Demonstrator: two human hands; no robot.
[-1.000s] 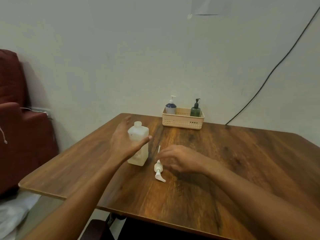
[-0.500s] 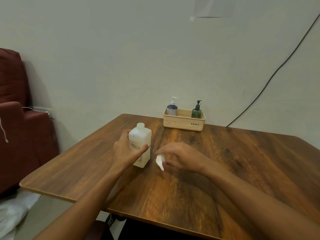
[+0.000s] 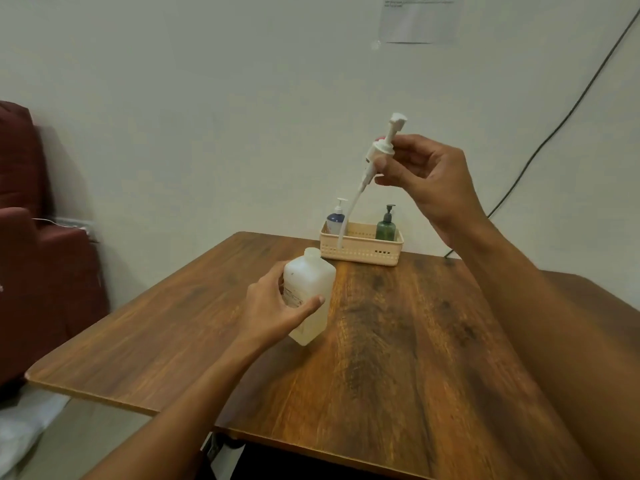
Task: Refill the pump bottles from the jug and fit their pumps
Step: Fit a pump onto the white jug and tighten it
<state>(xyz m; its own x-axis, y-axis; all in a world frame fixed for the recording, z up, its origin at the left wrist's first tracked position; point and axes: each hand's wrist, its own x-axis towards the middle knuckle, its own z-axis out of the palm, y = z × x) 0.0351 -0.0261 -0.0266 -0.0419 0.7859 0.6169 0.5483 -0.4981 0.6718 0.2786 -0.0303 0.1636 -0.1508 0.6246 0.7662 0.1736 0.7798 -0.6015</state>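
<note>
A translucent white square bottle (image 3: 311,289) with an open neck stands on the wooden table (image 3: 398,341), and my left hand (image 3: 277,306) grips its side. My right hand (image 3: 422,174) pinches a white pump (image 3: 381,150) by its collar, held high above and to the right of the bottle. The pump's long dip tube (image 3: 348,216) hangs down to the left, its tip a little above and right of the bottle's neck. No jug is in view.
A beige perforated basket (image 3: 362,249) stands at the table's far edge with a blue-and-white pump bottle (image 3: 335,218) and a dark green pump bottle (image 3: 385,226) in it. A dark red armchair (image 3: 31,265) is at the left. A black cable (image 3: 554,126) runs down the wall.
My right hand picked the pump up off the table and raised it high, tube down. My left hand closed on the bottle's side.
</note>
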